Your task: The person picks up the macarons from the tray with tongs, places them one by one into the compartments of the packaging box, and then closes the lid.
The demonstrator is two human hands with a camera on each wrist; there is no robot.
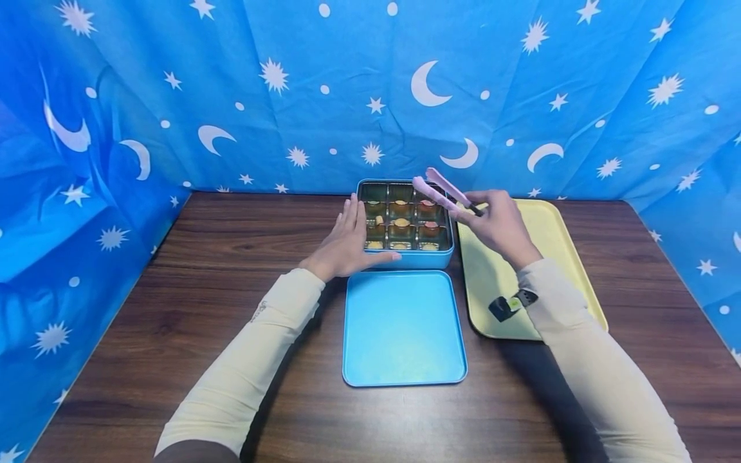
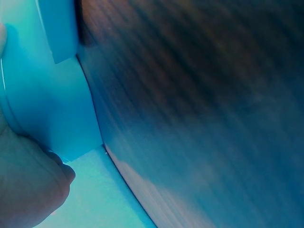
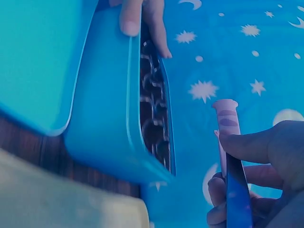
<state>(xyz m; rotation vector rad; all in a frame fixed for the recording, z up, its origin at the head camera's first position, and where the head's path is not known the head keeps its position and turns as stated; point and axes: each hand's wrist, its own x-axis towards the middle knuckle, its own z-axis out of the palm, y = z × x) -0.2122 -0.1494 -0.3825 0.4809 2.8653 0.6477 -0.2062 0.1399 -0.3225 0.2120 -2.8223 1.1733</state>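
A light-blue square tin [image 1: 411, 260] stands at the back of the table, its clear divided insert [image 1: 401, 193] showing several small yellow and reddish pieces [image 1: 402, 222]. My left hand [image 1: 347, 247] braces the tin, with straight fingers along its left side and the thumb across the front near the rim. In my right hand [image 1: 500, 222] I hold pink tongs with dark handles, gripped between thumb and fingers. The pink tips of the tongs [image 3: 228, 116] stand slightly apart with nothing between them. In the head view they overlap the tin's back right corner.
A flat light-blue lid [image 1: 405, 328] lies in front of the tin. To the right is a pale yellow tray [image 1: 544, 225], below my right forearm. Behind the wooden table [image 1: 243, 238] hangs a blue curtain [image 1: 347, 64] with white moons and stars.
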